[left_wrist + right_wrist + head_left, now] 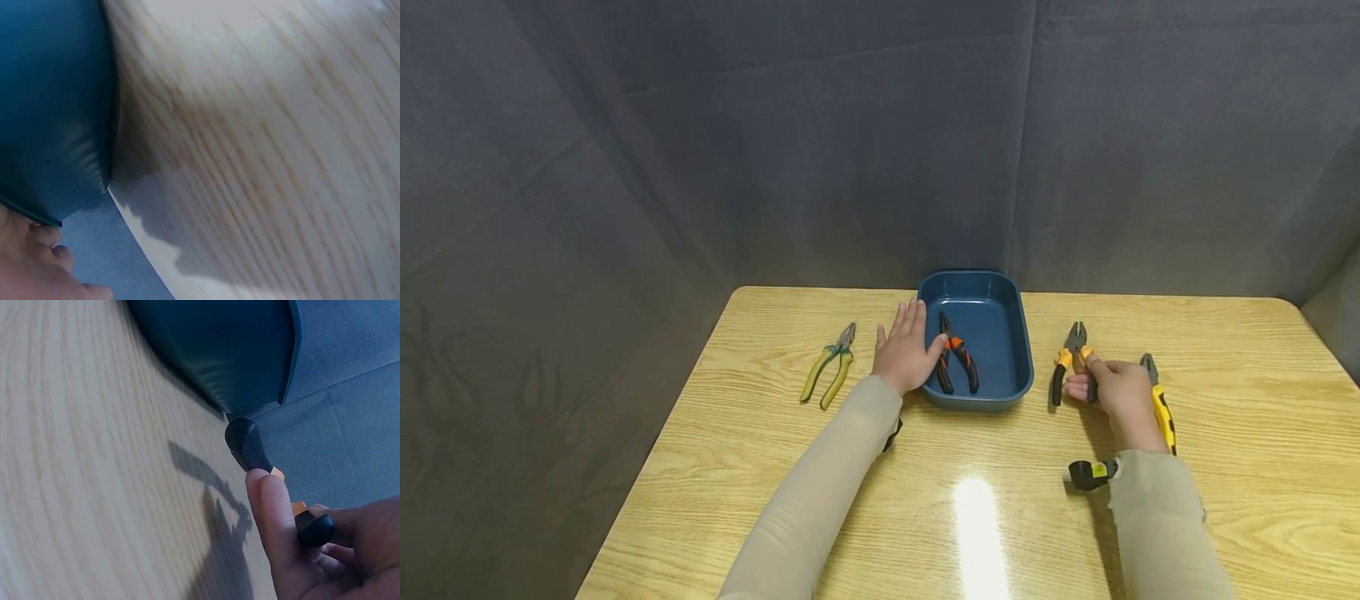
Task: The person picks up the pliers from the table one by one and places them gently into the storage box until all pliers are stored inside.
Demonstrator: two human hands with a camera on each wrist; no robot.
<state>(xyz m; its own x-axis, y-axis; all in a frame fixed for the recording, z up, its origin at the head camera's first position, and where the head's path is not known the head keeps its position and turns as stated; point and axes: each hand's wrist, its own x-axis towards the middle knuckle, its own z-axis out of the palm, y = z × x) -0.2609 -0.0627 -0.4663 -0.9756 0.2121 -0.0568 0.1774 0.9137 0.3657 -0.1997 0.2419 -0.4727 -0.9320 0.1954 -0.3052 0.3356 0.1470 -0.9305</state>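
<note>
Grasping one handle of the orange-and-black pliers (1076, 340), your right hand (1120, 396) held them raised over the wooden table (1037, 533), to the right of the blue tray (1002, 358), with their jaws pointing away from you. Your left hand (906, 353) rested on the tray's left rim, its fingers extended rather than clenched and its thumb reaching over the interior, where red-and-black pliers (957, 343) lay. Green-and-yellow pliers (842, 345) lay on the table to the left of that hand, while yellow-and-black pliers (1161, 408) lay partly hidden just beside your right hand.
</note>
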